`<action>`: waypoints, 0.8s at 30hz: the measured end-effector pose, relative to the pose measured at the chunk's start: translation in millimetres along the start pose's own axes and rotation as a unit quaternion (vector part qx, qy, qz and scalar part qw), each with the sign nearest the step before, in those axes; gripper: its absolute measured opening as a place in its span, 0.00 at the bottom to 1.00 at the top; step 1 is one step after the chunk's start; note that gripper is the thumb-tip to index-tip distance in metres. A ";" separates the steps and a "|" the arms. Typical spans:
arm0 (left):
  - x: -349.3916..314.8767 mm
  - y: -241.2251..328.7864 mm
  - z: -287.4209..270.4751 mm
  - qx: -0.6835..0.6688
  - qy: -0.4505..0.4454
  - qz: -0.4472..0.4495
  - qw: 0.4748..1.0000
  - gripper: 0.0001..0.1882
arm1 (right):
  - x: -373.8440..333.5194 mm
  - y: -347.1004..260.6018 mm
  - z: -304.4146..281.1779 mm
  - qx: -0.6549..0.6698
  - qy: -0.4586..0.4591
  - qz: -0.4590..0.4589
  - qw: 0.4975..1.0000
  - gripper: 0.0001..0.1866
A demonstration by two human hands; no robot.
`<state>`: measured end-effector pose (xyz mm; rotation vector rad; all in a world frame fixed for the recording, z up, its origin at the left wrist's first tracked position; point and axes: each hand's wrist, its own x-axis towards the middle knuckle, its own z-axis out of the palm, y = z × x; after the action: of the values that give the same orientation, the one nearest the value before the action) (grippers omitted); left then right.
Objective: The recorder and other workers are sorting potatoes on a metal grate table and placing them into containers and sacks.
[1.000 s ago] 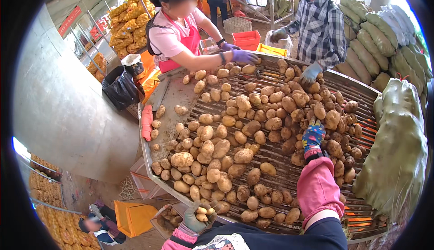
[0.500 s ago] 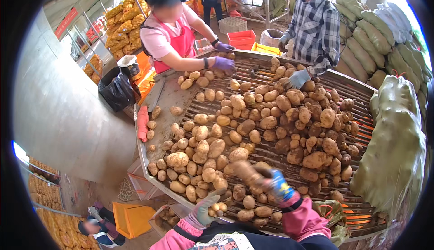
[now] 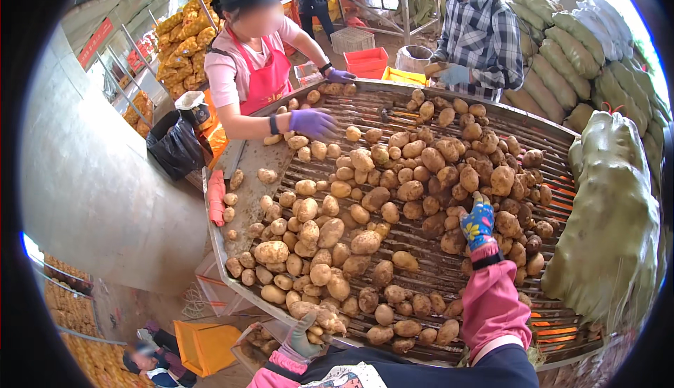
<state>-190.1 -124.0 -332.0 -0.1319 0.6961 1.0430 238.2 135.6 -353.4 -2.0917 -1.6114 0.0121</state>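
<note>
Brown, soil-covered potatoes [image 3: 365,242] lie spread over a slatted metal sorting table [image 3: 430,267]. At the near edge my left hand [image 3: 303,339], in a pale grey-green glove, is closed around several small potatoes. A large knobby potato [image 3: 319,316] rests right above them, against that hand. My right hand [image 3: 479,223], in a blue flowered glove, reaches into the darker heap on the right. Its fingers look stretched out and touch the potatoes there; the palm side is hidden.
Across the table, a person in a red apron has a purple-gloved hand [image 3: 314,122] over potatoes. Another, in a checked shirt [image 3: 484,33], holds a potato. A big green sack [image 3: 607,219] leans at the right edge. An orange crate [image 3: 205,348] stands lower left.
My right hand has left the large potato, now by my left hand, and moved forward right to the heap. My left hand shifted slightly left and down. The checked-shirt person lifted a potato.
</note>
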 end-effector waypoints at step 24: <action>-3.1 -4.4 -9.6 0.047 0.105 -0.009 0.993 0.18 | 7.2 -7.9 9.9 0.260 -0.332 -0.060 0.905 0.24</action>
<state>-191.9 -132.5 -338.6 -0.1679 0.9314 0.9851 230.2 147.3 -357.0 -1.6320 -1.8234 1.0952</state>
